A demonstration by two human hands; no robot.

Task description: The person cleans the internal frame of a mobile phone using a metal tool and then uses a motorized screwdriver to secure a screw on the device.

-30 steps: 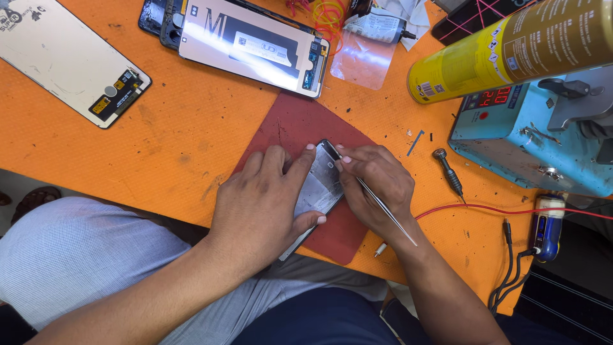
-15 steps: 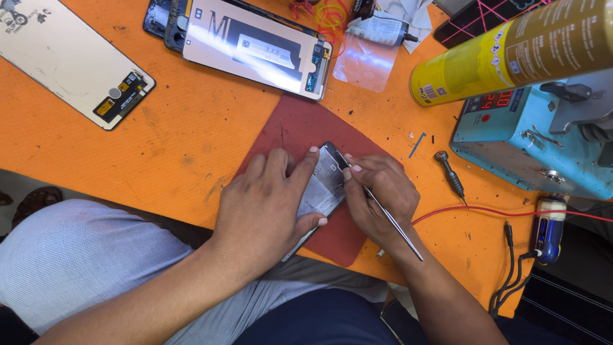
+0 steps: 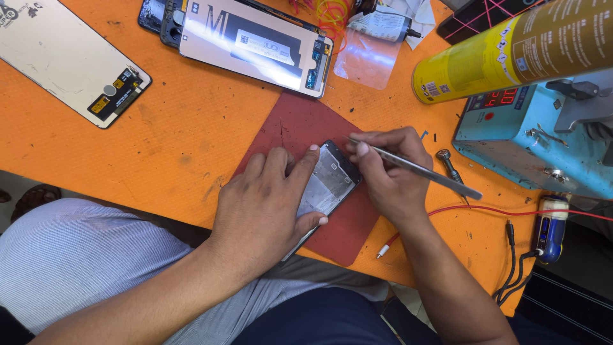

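Note:
An opened phone body [image 3: 329,182] with a silvery inside lies on a dark red mat [image 3: 300,124] on the orange table. My left hand [image 3: 265,207] lies flat over its lower half and pins it down, thumb along its lower edge. My right hand [image 3: 393,172] grips slim metal tweezers [image 3: 421,169]. Their tips sit just above the phone's upper right corner, and the long end points right.
A phone screen panel [image 3: 255,45] and a white back panel [image 3: 70,61] lie at the far edge. A yellow spray can [image 3: 511,51] rests above a blue heating machine [image 3: 536,137]. A small screwdriver [image 3: 450,167], red wire [image 3: 511,209] and black cables [image 3: 514,268] lie at right.
My right hand has lifted and turned the tweezers from a steep diagonal to nearly level, tips now at the phone's top corner. My left hand still holds the phone.

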